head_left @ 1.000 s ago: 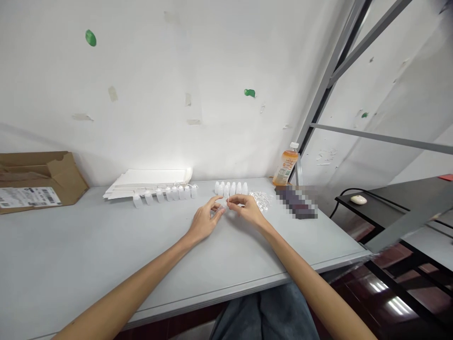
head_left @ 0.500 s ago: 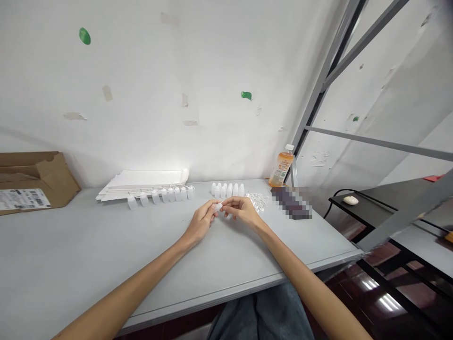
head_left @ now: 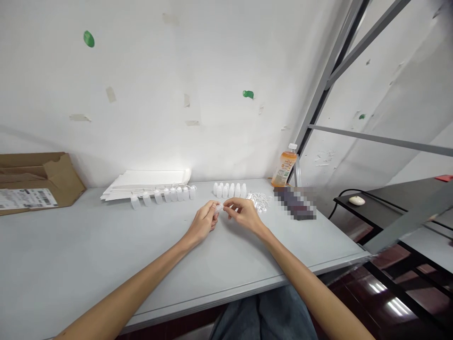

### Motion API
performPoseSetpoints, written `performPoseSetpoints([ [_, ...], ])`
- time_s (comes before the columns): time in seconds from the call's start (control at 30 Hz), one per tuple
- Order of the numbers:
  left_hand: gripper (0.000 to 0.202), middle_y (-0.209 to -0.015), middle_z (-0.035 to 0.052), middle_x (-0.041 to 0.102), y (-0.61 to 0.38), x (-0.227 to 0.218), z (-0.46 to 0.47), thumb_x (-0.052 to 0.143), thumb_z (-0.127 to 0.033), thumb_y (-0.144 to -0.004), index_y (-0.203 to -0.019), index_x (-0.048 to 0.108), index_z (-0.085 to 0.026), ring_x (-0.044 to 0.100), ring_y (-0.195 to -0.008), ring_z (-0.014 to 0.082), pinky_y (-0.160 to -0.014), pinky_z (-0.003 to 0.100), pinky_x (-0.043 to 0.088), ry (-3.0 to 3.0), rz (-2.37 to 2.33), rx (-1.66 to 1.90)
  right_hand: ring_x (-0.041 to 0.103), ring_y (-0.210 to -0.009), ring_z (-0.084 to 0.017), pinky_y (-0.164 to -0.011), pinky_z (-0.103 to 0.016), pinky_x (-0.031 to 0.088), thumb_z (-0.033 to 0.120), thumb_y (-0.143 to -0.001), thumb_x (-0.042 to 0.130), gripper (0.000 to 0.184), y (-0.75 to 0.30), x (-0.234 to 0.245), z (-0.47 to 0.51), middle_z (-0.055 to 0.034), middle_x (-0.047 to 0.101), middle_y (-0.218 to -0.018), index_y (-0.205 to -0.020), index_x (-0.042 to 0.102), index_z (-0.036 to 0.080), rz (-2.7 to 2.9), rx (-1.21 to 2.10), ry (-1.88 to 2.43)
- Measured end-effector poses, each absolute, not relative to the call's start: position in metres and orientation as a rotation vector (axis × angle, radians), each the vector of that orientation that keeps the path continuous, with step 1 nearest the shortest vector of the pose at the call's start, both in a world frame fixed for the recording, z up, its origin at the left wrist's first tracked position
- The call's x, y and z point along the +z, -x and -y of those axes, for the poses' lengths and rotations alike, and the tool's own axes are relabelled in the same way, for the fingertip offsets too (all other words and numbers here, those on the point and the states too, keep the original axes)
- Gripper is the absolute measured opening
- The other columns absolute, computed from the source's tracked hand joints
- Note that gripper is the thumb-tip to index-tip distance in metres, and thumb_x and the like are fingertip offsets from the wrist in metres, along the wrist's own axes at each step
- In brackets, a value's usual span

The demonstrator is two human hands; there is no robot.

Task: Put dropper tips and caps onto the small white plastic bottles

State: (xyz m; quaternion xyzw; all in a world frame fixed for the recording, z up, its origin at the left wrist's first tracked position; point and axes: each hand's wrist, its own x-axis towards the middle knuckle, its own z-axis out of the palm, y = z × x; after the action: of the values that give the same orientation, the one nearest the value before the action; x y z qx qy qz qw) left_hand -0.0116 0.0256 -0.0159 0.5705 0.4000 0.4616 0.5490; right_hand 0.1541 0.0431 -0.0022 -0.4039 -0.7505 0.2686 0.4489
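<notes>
Over the middle of the table, my left hand (head_left: 202, 222) is closed around a small whitish plastic bottle (head_left: 219, 208). The fingertips of my right hand (head_left: 243, 213) are pinched together at the bottle's right end; whatever lies between them is too small to make out. Just behind my right hand lies a loose pile of small white caps (head_left: 261, 200) with thin stems. Farther back stand several small white bottles (head_left: 231, 190) in close rows. To the left is a line of similar bottles (head_left: 166, 195) with caps on top.
White sheets (head_left: 148, 178) are stacked against the wall behind the left line. A cardboard box (head_left: 67, 177) occupies the far left. At the right stand an orange drink bottle (head_left: 284, 167) and a dark blurred object (head_left: 295, 204), beside a grey metal frame (head_left: 320, 97).
My right fingertips stay at the bottle's end, with only a slight shift in both hands. The whole view has moved a little, so things appear slightly farther right.
</notes>
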Motion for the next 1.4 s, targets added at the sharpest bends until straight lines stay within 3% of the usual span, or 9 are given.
performPoseSetpoints([
  [0.2, 0.026, -0.061, -0.0073, 0.032, 0.014, -0.009, -0.024, 0.047, -0.045, -0.088, -0.087, 0.049, -0.019, 0.027, -0.044, 0.0045, -0.040, 0.017, 0.017, -1.295, -0.996, 1.005, 0.063, -0.052, -0.011, -0.051, -0.021, 0.044, 0.021, -0.078, 0.062, 0.007, -0.156, 0.001, -0.042, -0.0002, 0.067, -0.066, -0.077, 0.068, 0.017, 1.873, 0.782, 1.007],
  [0.37, 0.035, -0.060, -0.0079, 0.030, 0.015, -0.003, -0.024, 0.051, -0.052, -0.086, -0.075, 0.040, -0.020, 0.024, -0.043, 0.0035, -0.040, 0.016, 0.015, -1.281, -1.056, 0.910, 0.063, -0.052, -0.012, -0.047, -0.021, 0.040, 0.028, -0.077, 0.066, 0.011, -0.158, 0.003, -0.041, -0.0006, 0.067, -0.066, -0.076, 0.068, 0.017, 1.893, 0.877, 1.007],
  [0.63, 0.036, -0.058, -0.0086, 0.028, 0.016, 0.001, -0.025, 0.059, -0.053, -0.080, -0.077, 0.042, -0.021, 0.021, -0.043, 0.0033, -0.039, 0.015, 0.013, -1.262, -1.071, 0.821, 0.062, -0.051, -0.012, -0.047, -0.021, 0.040, 0.034, -0.077, 0.068, 0.017, -0.158, 0.002, -0.041, -0.0010, 0.067, -0.065, -0.075, 0.068, 0.017, 1.913, 0.882, 1.017],
  [0.87, 0.020, -0.058, -0.0080, 0.028, 0.016, 0.003, -0.025, 0.053, -0.039, -0.081, -0.077, 0.045, -0.021, 0.021, -0.043, 0.0036, -0.039, 0.016, 0.012, -1.214, -1.083, 0.814, 0.062, -0.052, -0.013, -0.046, -0.022, 0.039, 0.039, -0.075, 0.070, 0.023, -0.158, 0.002, -0.041, -0.0008, 0.065, -0.063, -0.075, 0.068, 0.016, 1.904, 0.929, 1.010],
  [1.2, 0.019, -0.057, -0.0080, 0.030, 0.016, 0.006, -0.026, 0.051, -0.039, -0.080, -0.080, 0.046, -0.021, 0.020, -0.042, 0.0041, -0.038, 0.017, 0.012, -1.182, -1.065, 0.791, 0.063, -0.051, -0.013, -0.044, -0.021, 0.039, 0.034, -0.075, 0.068, 0.022, -0.160, 0.000, -0.042, -0.0027, 0.070, -0.072, -0.089, 0.067, 0.017, 1.888, 0.958, 1.001],
  [1.4, 0.019, -0.057, -0.0078, 0.030, 0.015, 0.008, -0.023, 0.048, -0.039, -0.081, -0.078, 0.045, -0.020, 0.021, -0.042, 0.0042, -0.038, 0.016, 0.012, -1.196, -1.080, 0.771, 0.064, -0.054, -0.013, -0.048, -0.021, 0.043, 0.030, -0.077, 0.065, 0.017, -0.160, -0.002, -0.042, -0.0030, 0.070, -0.071, -0.086, 0.068, 0.016, 1.946, 0.939, 0.977],
])
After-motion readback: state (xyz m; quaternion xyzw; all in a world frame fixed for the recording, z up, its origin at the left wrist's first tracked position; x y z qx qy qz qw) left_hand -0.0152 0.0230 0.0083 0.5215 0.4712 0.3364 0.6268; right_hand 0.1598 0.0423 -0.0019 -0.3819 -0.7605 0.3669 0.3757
